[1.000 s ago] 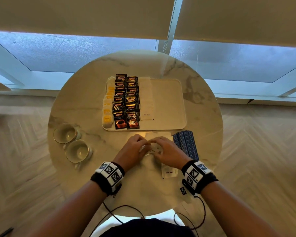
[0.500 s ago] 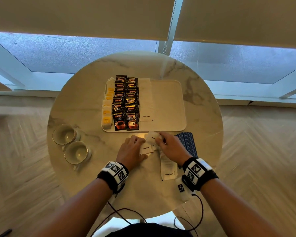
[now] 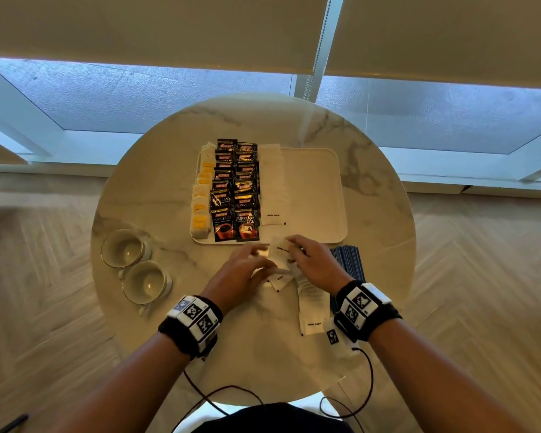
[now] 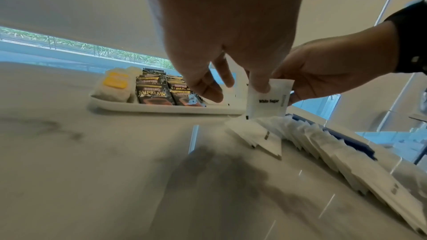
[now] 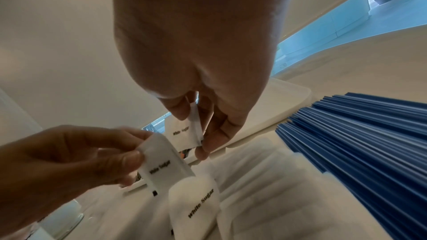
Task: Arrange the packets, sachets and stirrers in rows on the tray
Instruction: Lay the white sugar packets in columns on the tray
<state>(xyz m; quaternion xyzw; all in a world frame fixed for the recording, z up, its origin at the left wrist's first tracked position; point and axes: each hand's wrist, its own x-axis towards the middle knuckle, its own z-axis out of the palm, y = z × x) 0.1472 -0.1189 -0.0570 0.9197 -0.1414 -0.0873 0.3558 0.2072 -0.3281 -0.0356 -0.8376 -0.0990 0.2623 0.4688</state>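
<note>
The white tray (image 3: 319, 189) holds a row of tea bags (image 3: 200, 207), two rows of dark coffee packets (image 3: 235, 195) and a row of white sugar sachets (image 3: 272, 189). Just in front of its near edge, my right hand (image 3: 297, 254) pinches a white sugar sachet (image 5: 195, 129) between thumb and fingers. My left hand (image 3: 253, 264) pinches another white sugar sachet (image 5: 161, 161) close beside it. More loose sachets (image 3: 313, 310) lie overlapped on the table under my right wrist. The blue stirrers (image 3: 347, 260) lie in a bundle right of my right hand.
Two empty cups (image 3: 124, 248) (image 3: 146, 281) stand on the round marble table's (image 3: 144, 189) left side. The right half of the tray is bare. Cables hang off the near table edge (image 3: 219, 392).
Both hands have moved from the loose pile towards the tray's near edge. The right hand has lifted a sachet off the table, and the left now holds one too.
</note>
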